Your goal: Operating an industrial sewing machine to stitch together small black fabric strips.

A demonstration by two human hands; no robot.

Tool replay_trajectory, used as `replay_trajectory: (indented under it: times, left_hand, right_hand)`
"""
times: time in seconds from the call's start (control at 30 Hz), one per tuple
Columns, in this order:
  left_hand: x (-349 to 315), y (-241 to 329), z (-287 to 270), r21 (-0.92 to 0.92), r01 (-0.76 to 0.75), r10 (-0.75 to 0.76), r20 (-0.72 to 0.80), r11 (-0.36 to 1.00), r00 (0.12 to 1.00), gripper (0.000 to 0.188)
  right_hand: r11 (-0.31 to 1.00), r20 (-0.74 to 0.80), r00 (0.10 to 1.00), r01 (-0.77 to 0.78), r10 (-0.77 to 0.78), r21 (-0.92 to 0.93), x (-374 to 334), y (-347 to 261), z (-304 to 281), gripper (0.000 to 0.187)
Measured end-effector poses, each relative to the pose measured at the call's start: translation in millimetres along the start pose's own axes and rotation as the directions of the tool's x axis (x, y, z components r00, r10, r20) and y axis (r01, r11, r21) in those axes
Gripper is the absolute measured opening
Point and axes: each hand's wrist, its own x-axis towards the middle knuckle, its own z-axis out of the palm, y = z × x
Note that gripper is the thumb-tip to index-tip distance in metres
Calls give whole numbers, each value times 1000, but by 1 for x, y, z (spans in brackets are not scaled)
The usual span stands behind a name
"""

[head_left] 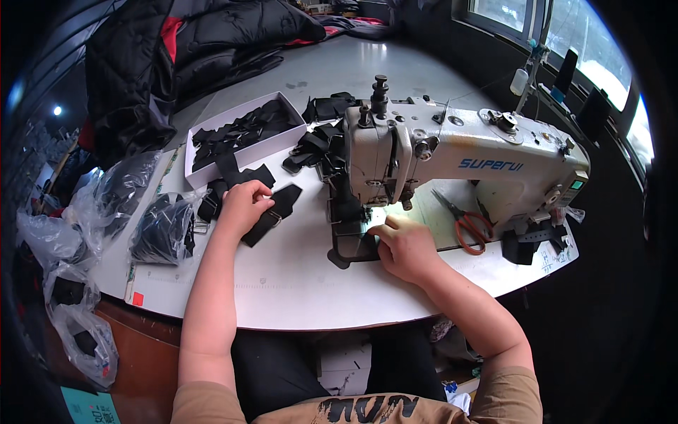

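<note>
My left hand (244, 206) is over a small heap of black webbing straps (258, 175), its fingers curled onto one of them. Just right of it lies a black strap with a metal buckle (277, 215). My right hand (408, 247) rests on the bed of a white sewing machine (452, 145), below the needle. Its fingertips are pressed together close to the presser foot (367, 212); whatever they pinch is too small to make out. More black straps (342, 201) hang along the machine's left side.
A white box (244, 157) full of black pieces stands behind my left hand. Orange-handled scissors (470, 232) lie under the machine arm. Plastic bags (166, 226) sit at the left. Black padded fabric (233, 35) is piled at the back; thread spools (565, 71) stand right.
</note>
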Motion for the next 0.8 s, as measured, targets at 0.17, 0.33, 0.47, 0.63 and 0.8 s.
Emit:
replay_trajectory:
  times: [0.17,0.33,0.47,0.63,0.8]
  left_hand:
    - [-5,0,-11,-159,37,-12,159,987,987,24]
    - [-6,0,-10,-133,52,-28,178,990,984,34]
    - [-6,1,-12,-146,97,-66,201,984,977,33]
    - [-5,5,-12,-98,82,-65,167,992,984,30]
    - [-5,0,-11,-145,21,2,152,989,988,32]
  right_hand:
    - [1000,10,1000,-5,5,6,0,-1,-1,27]
    - [1000,7,1000,-5,5,3,1,0,-1,28]
    - [1000,6,1000,-3,3,9,1,-1,-2,29]
    - [1000,1,1000,-2,2,16,1,0,0,29]
    - [1000,31,999,-19,18,17,2,-1,-1,30]
